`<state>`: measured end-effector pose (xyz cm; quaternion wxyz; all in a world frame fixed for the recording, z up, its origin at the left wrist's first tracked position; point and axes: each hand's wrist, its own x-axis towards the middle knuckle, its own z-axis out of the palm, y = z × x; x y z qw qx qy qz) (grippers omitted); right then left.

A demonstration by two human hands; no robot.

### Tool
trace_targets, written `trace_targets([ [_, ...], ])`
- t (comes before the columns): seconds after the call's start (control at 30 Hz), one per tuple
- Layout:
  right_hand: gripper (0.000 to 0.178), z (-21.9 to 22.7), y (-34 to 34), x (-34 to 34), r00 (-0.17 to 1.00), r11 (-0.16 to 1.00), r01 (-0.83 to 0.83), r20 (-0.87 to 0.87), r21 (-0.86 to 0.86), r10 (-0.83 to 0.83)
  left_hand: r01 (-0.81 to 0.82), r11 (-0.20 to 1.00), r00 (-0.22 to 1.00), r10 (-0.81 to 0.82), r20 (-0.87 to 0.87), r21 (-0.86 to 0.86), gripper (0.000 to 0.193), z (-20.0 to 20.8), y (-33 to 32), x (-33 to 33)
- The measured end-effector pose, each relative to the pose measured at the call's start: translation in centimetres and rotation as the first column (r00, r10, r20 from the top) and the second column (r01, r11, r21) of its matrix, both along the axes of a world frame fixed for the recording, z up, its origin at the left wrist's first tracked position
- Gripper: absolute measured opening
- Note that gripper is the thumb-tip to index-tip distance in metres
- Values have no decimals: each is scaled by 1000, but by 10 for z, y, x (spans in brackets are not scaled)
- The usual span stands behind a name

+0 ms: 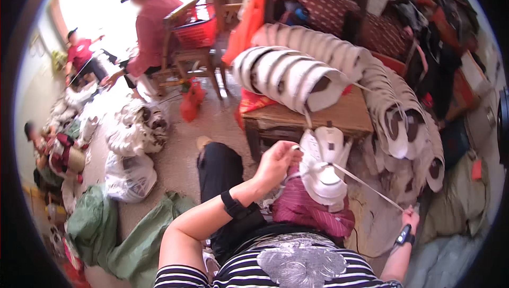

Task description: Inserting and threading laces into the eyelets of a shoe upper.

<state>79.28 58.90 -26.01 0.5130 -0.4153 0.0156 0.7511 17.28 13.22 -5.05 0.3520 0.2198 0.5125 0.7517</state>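
At left: left hand (278,162) beside white shoe (326,183); grip nearly closed, contents hidden, cannot tell. At centre: shoe over maroon cloth (294,203), near side of counter (350,121), toe pointing near. At right: lace (371,188) stretched taut to right hand (410,217), grip closed on lace. Step in hand, apparently: pulling lace through shoe. Next, likely: steady shoe, maintain even tension.

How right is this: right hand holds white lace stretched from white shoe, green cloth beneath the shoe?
The cloth beneath is maroon, not green, per the head view. The right hand does hold the white lace stretched from the white shoe.
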Motion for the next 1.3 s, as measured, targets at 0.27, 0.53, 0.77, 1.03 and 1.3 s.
trace_targets([
  [0.27, 23, -20, -108, -128, 452, 894, -438, 835, -98, 313, 10, 977, 998, -22, -56, -211, 19, -9, 23, 31],
  [0.53, 57, 145, -205, -356, 358, 379, -899, 868, 221, 344, 116, 929, 984, -156, -89, -352, 20, -2, 24, 43],
  [0.77, 47, 215, -232, -416, 299, -53, -945, 921, 321, 248, 103, 939, 979, -153, -131, -328, 21, -5, 24, 48],
  [1.03, 13, 240, -239, -428, 301, -88, -936, 906, 340, 298, 141, 934, 988, -152, -8, -328, 18, 2, 28, 48],
  [1.3, 34, 255, -240, -427, 488, -190, -846, 867, 498, 98, -71, 935, 970, -16, -242, -348, 17, 0, 35, 38],
])
